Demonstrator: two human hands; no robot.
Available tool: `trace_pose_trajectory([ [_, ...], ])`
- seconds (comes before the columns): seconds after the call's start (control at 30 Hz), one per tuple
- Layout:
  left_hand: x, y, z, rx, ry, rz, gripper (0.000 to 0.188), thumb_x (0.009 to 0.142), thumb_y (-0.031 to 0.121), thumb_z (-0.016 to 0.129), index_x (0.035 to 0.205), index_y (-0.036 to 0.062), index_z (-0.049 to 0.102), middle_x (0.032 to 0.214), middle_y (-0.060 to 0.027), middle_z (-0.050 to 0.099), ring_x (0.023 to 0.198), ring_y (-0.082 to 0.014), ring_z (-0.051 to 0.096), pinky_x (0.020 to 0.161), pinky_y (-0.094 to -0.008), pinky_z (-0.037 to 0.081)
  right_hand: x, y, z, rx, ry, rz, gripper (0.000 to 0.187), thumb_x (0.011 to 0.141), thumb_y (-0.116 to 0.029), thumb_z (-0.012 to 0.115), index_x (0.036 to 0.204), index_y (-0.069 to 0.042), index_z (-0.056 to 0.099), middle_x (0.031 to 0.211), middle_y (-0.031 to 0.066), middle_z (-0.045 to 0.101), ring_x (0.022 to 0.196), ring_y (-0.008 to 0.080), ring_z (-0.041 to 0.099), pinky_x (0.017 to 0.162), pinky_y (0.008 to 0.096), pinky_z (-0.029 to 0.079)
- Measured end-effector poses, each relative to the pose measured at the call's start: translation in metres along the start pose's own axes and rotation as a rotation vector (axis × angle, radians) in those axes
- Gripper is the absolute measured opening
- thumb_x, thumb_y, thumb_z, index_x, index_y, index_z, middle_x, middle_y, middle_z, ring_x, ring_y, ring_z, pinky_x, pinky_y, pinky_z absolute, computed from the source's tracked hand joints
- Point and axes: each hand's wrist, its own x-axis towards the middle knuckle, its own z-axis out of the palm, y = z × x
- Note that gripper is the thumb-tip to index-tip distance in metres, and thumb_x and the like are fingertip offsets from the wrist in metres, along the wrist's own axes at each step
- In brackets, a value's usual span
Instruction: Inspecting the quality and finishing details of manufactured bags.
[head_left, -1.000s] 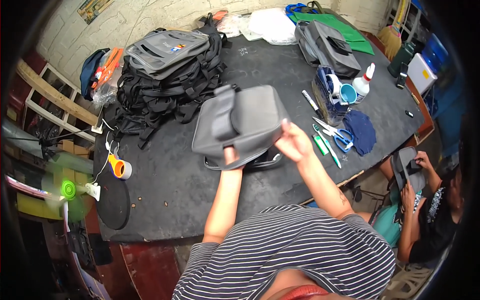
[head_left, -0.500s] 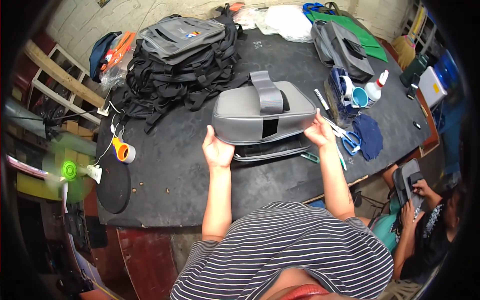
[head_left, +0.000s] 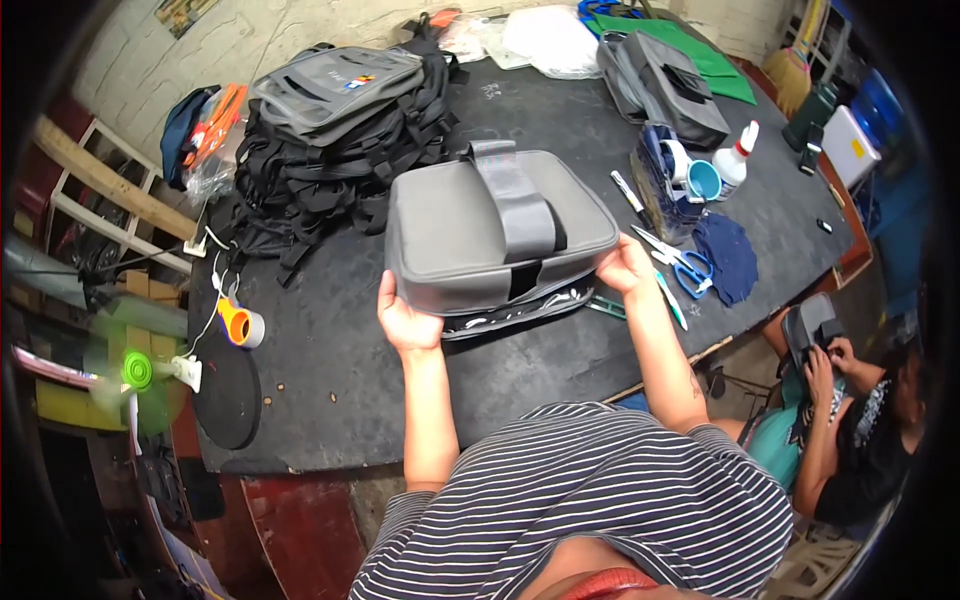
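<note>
A boxy grey bag [head_left: 437,222] with rounded corners is held between my two hands over the table. Across its top runs a wide grey strap [head_left: 520,215], arched up, with black patches beside it and on the front wall. My left hand [head_left: 412,318] grips the near left corner, thumb up along the side. On the right corner, my right hand [head_left: 627,266] is closed round the edge, its fingertips partly hidden. Beneath shows a dark-lined panel with grey edging [head_left: 515,314]; whether it belongs to the same bag I cannot tell.
Grey-and-black backpacks [head_left: 340,130] are piled at the back left. Another grey bag [head_left: 665,90] lies back right. Blue-handled scissors [head_left: 693,273], a marker [head_left: 628,188], a spray bottle [head_left: 733,160] and dark blue cloth [head_left: 727,258] lie right. A co-worker [head_left: 865,425] sits lower right.
The bag has tipped toward me, showing more of its top, and shifted slightly left with both hands on it. The surroundings have shifted a little in view.
</note>
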Motion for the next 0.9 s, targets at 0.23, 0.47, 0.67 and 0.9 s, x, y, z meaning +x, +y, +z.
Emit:
trace_pose_trajectory([
  [0.23, 0.003, 0.010, 0.016, 0.039, -0.198, 0.016, 0.062, 0.094, 0.041, 0.036, 0.140, -0.0011, 0.035, 0.147, -0.0162, 0.035, 0.134, -0.0337, 0.032, 0.112, -0.0482, 0.022, -0.020, 0.052, 0.041, -0.320, 0.156, -0.004, 0.034, 0.097, -0.020, 0.041, 0.117, 0.003, 0.056, 0.115, 0.0151, 0.062, 0.104, 0.0245, 0.061, 0.091, 0.0387, 0.049],
  [0.47, -0.004, 0.010, 0.037, 0.398, -0.148, 0.226, 0.057, 0.094, 0.043, 0.042, 0.136, 0.0043, 0.044, 0.139, -0.0126, 0.045, 0.126, -0.0268, 0.044, 0.106, -0.0416, 0.034, -0.034, 0.062, 0.047, -0.695, -0.067, -0.016, 0.029, 0.088, 0.001, 0.051, 0.117, 0.001, 0.057, 0.107, 0.0094, 0.065, 0.094, 0.0157, 0.064, 0.083, 0.0295, 0.052],
  [0.67, 0.004, 0.022, 0.053, 0.532, -0.163, 0.181, 0.055, 0.094, 0.041, 0.043, 0.135, 0.0042, 0.044, 0.138, -0.0124, 0.046, 0.125, -0.0260, 0.045, 0.106, -0.0409, 0.034, -0.023, 0.061, 0.061, -1.032, 0.086, -0.253, 0.028, 0.083, 0.000, 0.059, 0.111, 0.003, 0.059, 0.100, 0.0078, 0.066, 0.090, 0.0175, 0.063, 0.079, 0.0290, 0.050],
  [0.9, 0.016, 0.035, 0.067, 0.681, -0.178, 0.147, 0.053, 0.094, 0.038, 0.043, 0.135, 0.0041, 0.045, 0.137, -0.0121, 0.047, 0.123, -0.0251, 0.046, 0.105, -0.0400, 0.035, -0.052, 0.036, 0.064, -2.331, 0.258, -0.514, 0.025, 0.072, -0.015, 0.072, 0.087, -0.001, 0.057, 0.087, 0.0193, 0.063, 0.087, 0.0375, 0.061, 0.075, 0.0444, 0.049],
])
